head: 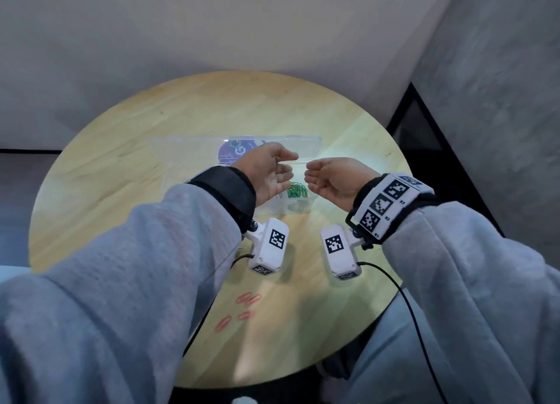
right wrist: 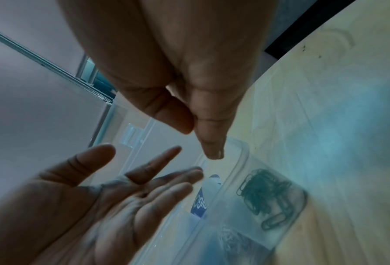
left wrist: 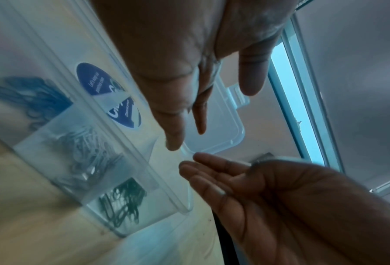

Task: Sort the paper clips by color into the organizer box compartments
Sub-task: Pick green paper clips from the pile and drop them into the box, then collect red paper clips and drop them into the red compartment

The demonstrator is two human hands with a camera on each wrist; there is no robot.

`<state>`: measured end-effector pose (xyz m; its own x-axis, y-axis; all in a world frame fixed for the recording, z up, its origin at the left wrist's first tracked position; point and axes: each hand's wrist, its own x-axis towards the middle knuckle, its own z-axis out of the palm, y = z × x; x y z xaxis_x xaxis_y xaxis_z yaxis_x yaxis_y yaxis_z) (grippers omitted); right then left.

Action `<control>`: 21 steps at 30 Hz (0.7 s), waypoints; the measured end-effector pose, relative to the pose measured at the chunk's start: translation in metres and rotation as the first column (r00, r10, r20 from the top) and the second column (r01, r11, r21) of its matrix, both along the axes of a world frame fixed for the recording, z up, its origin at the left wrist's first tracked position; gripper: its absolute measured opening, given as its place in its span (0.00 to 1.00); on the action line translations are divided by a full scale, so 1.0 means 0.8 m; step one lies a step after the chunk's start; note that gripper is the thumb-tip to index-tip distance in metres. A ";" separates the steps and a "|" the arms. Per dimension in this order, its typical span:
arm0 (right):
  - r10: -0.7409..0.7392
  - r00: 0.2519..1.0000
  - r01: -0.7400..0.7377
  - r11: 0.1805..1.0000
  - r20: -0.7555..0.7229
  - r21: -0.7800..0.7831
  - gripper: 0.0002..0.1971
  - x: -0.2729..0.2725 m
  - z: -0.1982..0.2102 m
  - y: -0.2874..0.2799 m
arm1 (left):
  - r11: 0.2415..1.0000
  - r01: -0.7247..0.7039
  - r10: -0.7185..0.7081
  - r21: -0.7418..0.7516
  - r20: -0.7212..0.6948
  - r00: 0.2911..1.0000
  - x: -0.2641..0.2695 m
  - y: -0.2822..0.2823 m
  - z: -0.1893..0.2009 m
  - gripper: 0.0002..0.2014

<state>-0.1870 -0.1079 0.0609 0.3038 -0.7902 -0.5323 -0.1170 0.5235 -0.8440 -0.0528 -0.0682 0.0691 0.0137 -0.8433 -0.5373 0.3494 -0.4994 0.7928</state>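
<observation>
A clear organizer box (head: 303, 208) lies on the round wooden table (head: 145, 122), its lid (head: 188, 149) flat behind it. Green clips (head: 298, 190) fill its right end compartment; the left wrist view also shows silver clips (left wrist: 87, 152) and blue clips (left wrist: 30, 93) in neighbouring compartments. Several red clips (head: 248, 299) lie loose on the table near me. My left hand (head: 272, 169) hovers over the box, palm turned inward, fingers relaxed and spread. My right hand (head: 325, 176) faces it, fingers loosely curled, nothing visible in it. Their fingertips nearly meet above the box.
Wrist cameras (head: 268, 246) hang under both wrists, and a black cable (head: 403, 294) trails off the table's near right edge. A grey wall rises behind the table, with a dark frame (head: 424, 125) at the right.
</observation>
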 end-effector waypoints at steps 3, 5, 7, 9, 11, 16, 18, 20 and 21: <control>0.036 0.999 -0.038 0.997 -0.031 -0.074 0.15 -0.006 -0.002 0.010 | 0.999 -0.017 0.021 -0.051 0.072 0.997 0.012 0.017 0.009 0.11; 0.086 0.991 -0.101 0.983 -0.100 -0.155 0.11 -0.006 -0.002 0.019 | 0.997 0.048 -0.032 -0.062 0.238 0.971 0.017 0.032 0.014 0.10; 0.152 0.956 -0.217 0.942 -0.252 -0.254 0.10 -0.004 -0.002 0.031 | 0.985 0.170 -0.147 -0.017 0.426 0.893 0.018 0.050 0.015 0.10; 0.229 0.870 -0.391 0.859 -0.437 -0.330 0.10 0.003 -0.004 0.049 | 0.936 0.340 -0.327 0.088 0.576 0.750 0.021 0.070 0.010 0.08; 0.340 0.724 -0.608 0.726 -0.600 -0.322 0.06 0.012 -0.006 0.075 | 0.848 0.474 -0.484 0.239 0.712 0.508 0.027 0.092 0.003 0.03; 0.477 0.156 -0.956 0.294 -0.865 -0.010 0.16 0.033 -0.030 0.136 | 0.604 0.498 -0.679 0.622 0.729 -0.088 0.027 0.146 -0.020 0.10; 0.470 0.077 -0.968 0.248 -0.879 0.048 0.23 0.038 -0.046 0.153 | 0.514 0.456 -0.706 0.726 0.660 -0.256 0.024 0.162 -0.030 0.10; 0.445 0.059 -0.969 0.241 -0.894 0.056 0.28 0.043 -0.060 0.166 | 0.489 0.434 -0.716 0.757 0.632 -0.296 0.023 0.173 -0.038 0.15; 0.429 0.064 -0.969 0.243 -0.901 0.047 0.29 0.046 -0.064 0.171 | 0.492 0.429 -0.726 0.757 0.629 -0.278 0.023 0.177 -0.041 0.17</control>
<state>-0.1504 0.0288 0.0096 0.6578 -0.5247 -0.5404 -0.7165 -0.6570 -0.2343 -0.0343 0.0735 0.0366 0.0960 -0.6831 -0.7240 -0.9928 -0.1184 -0.0199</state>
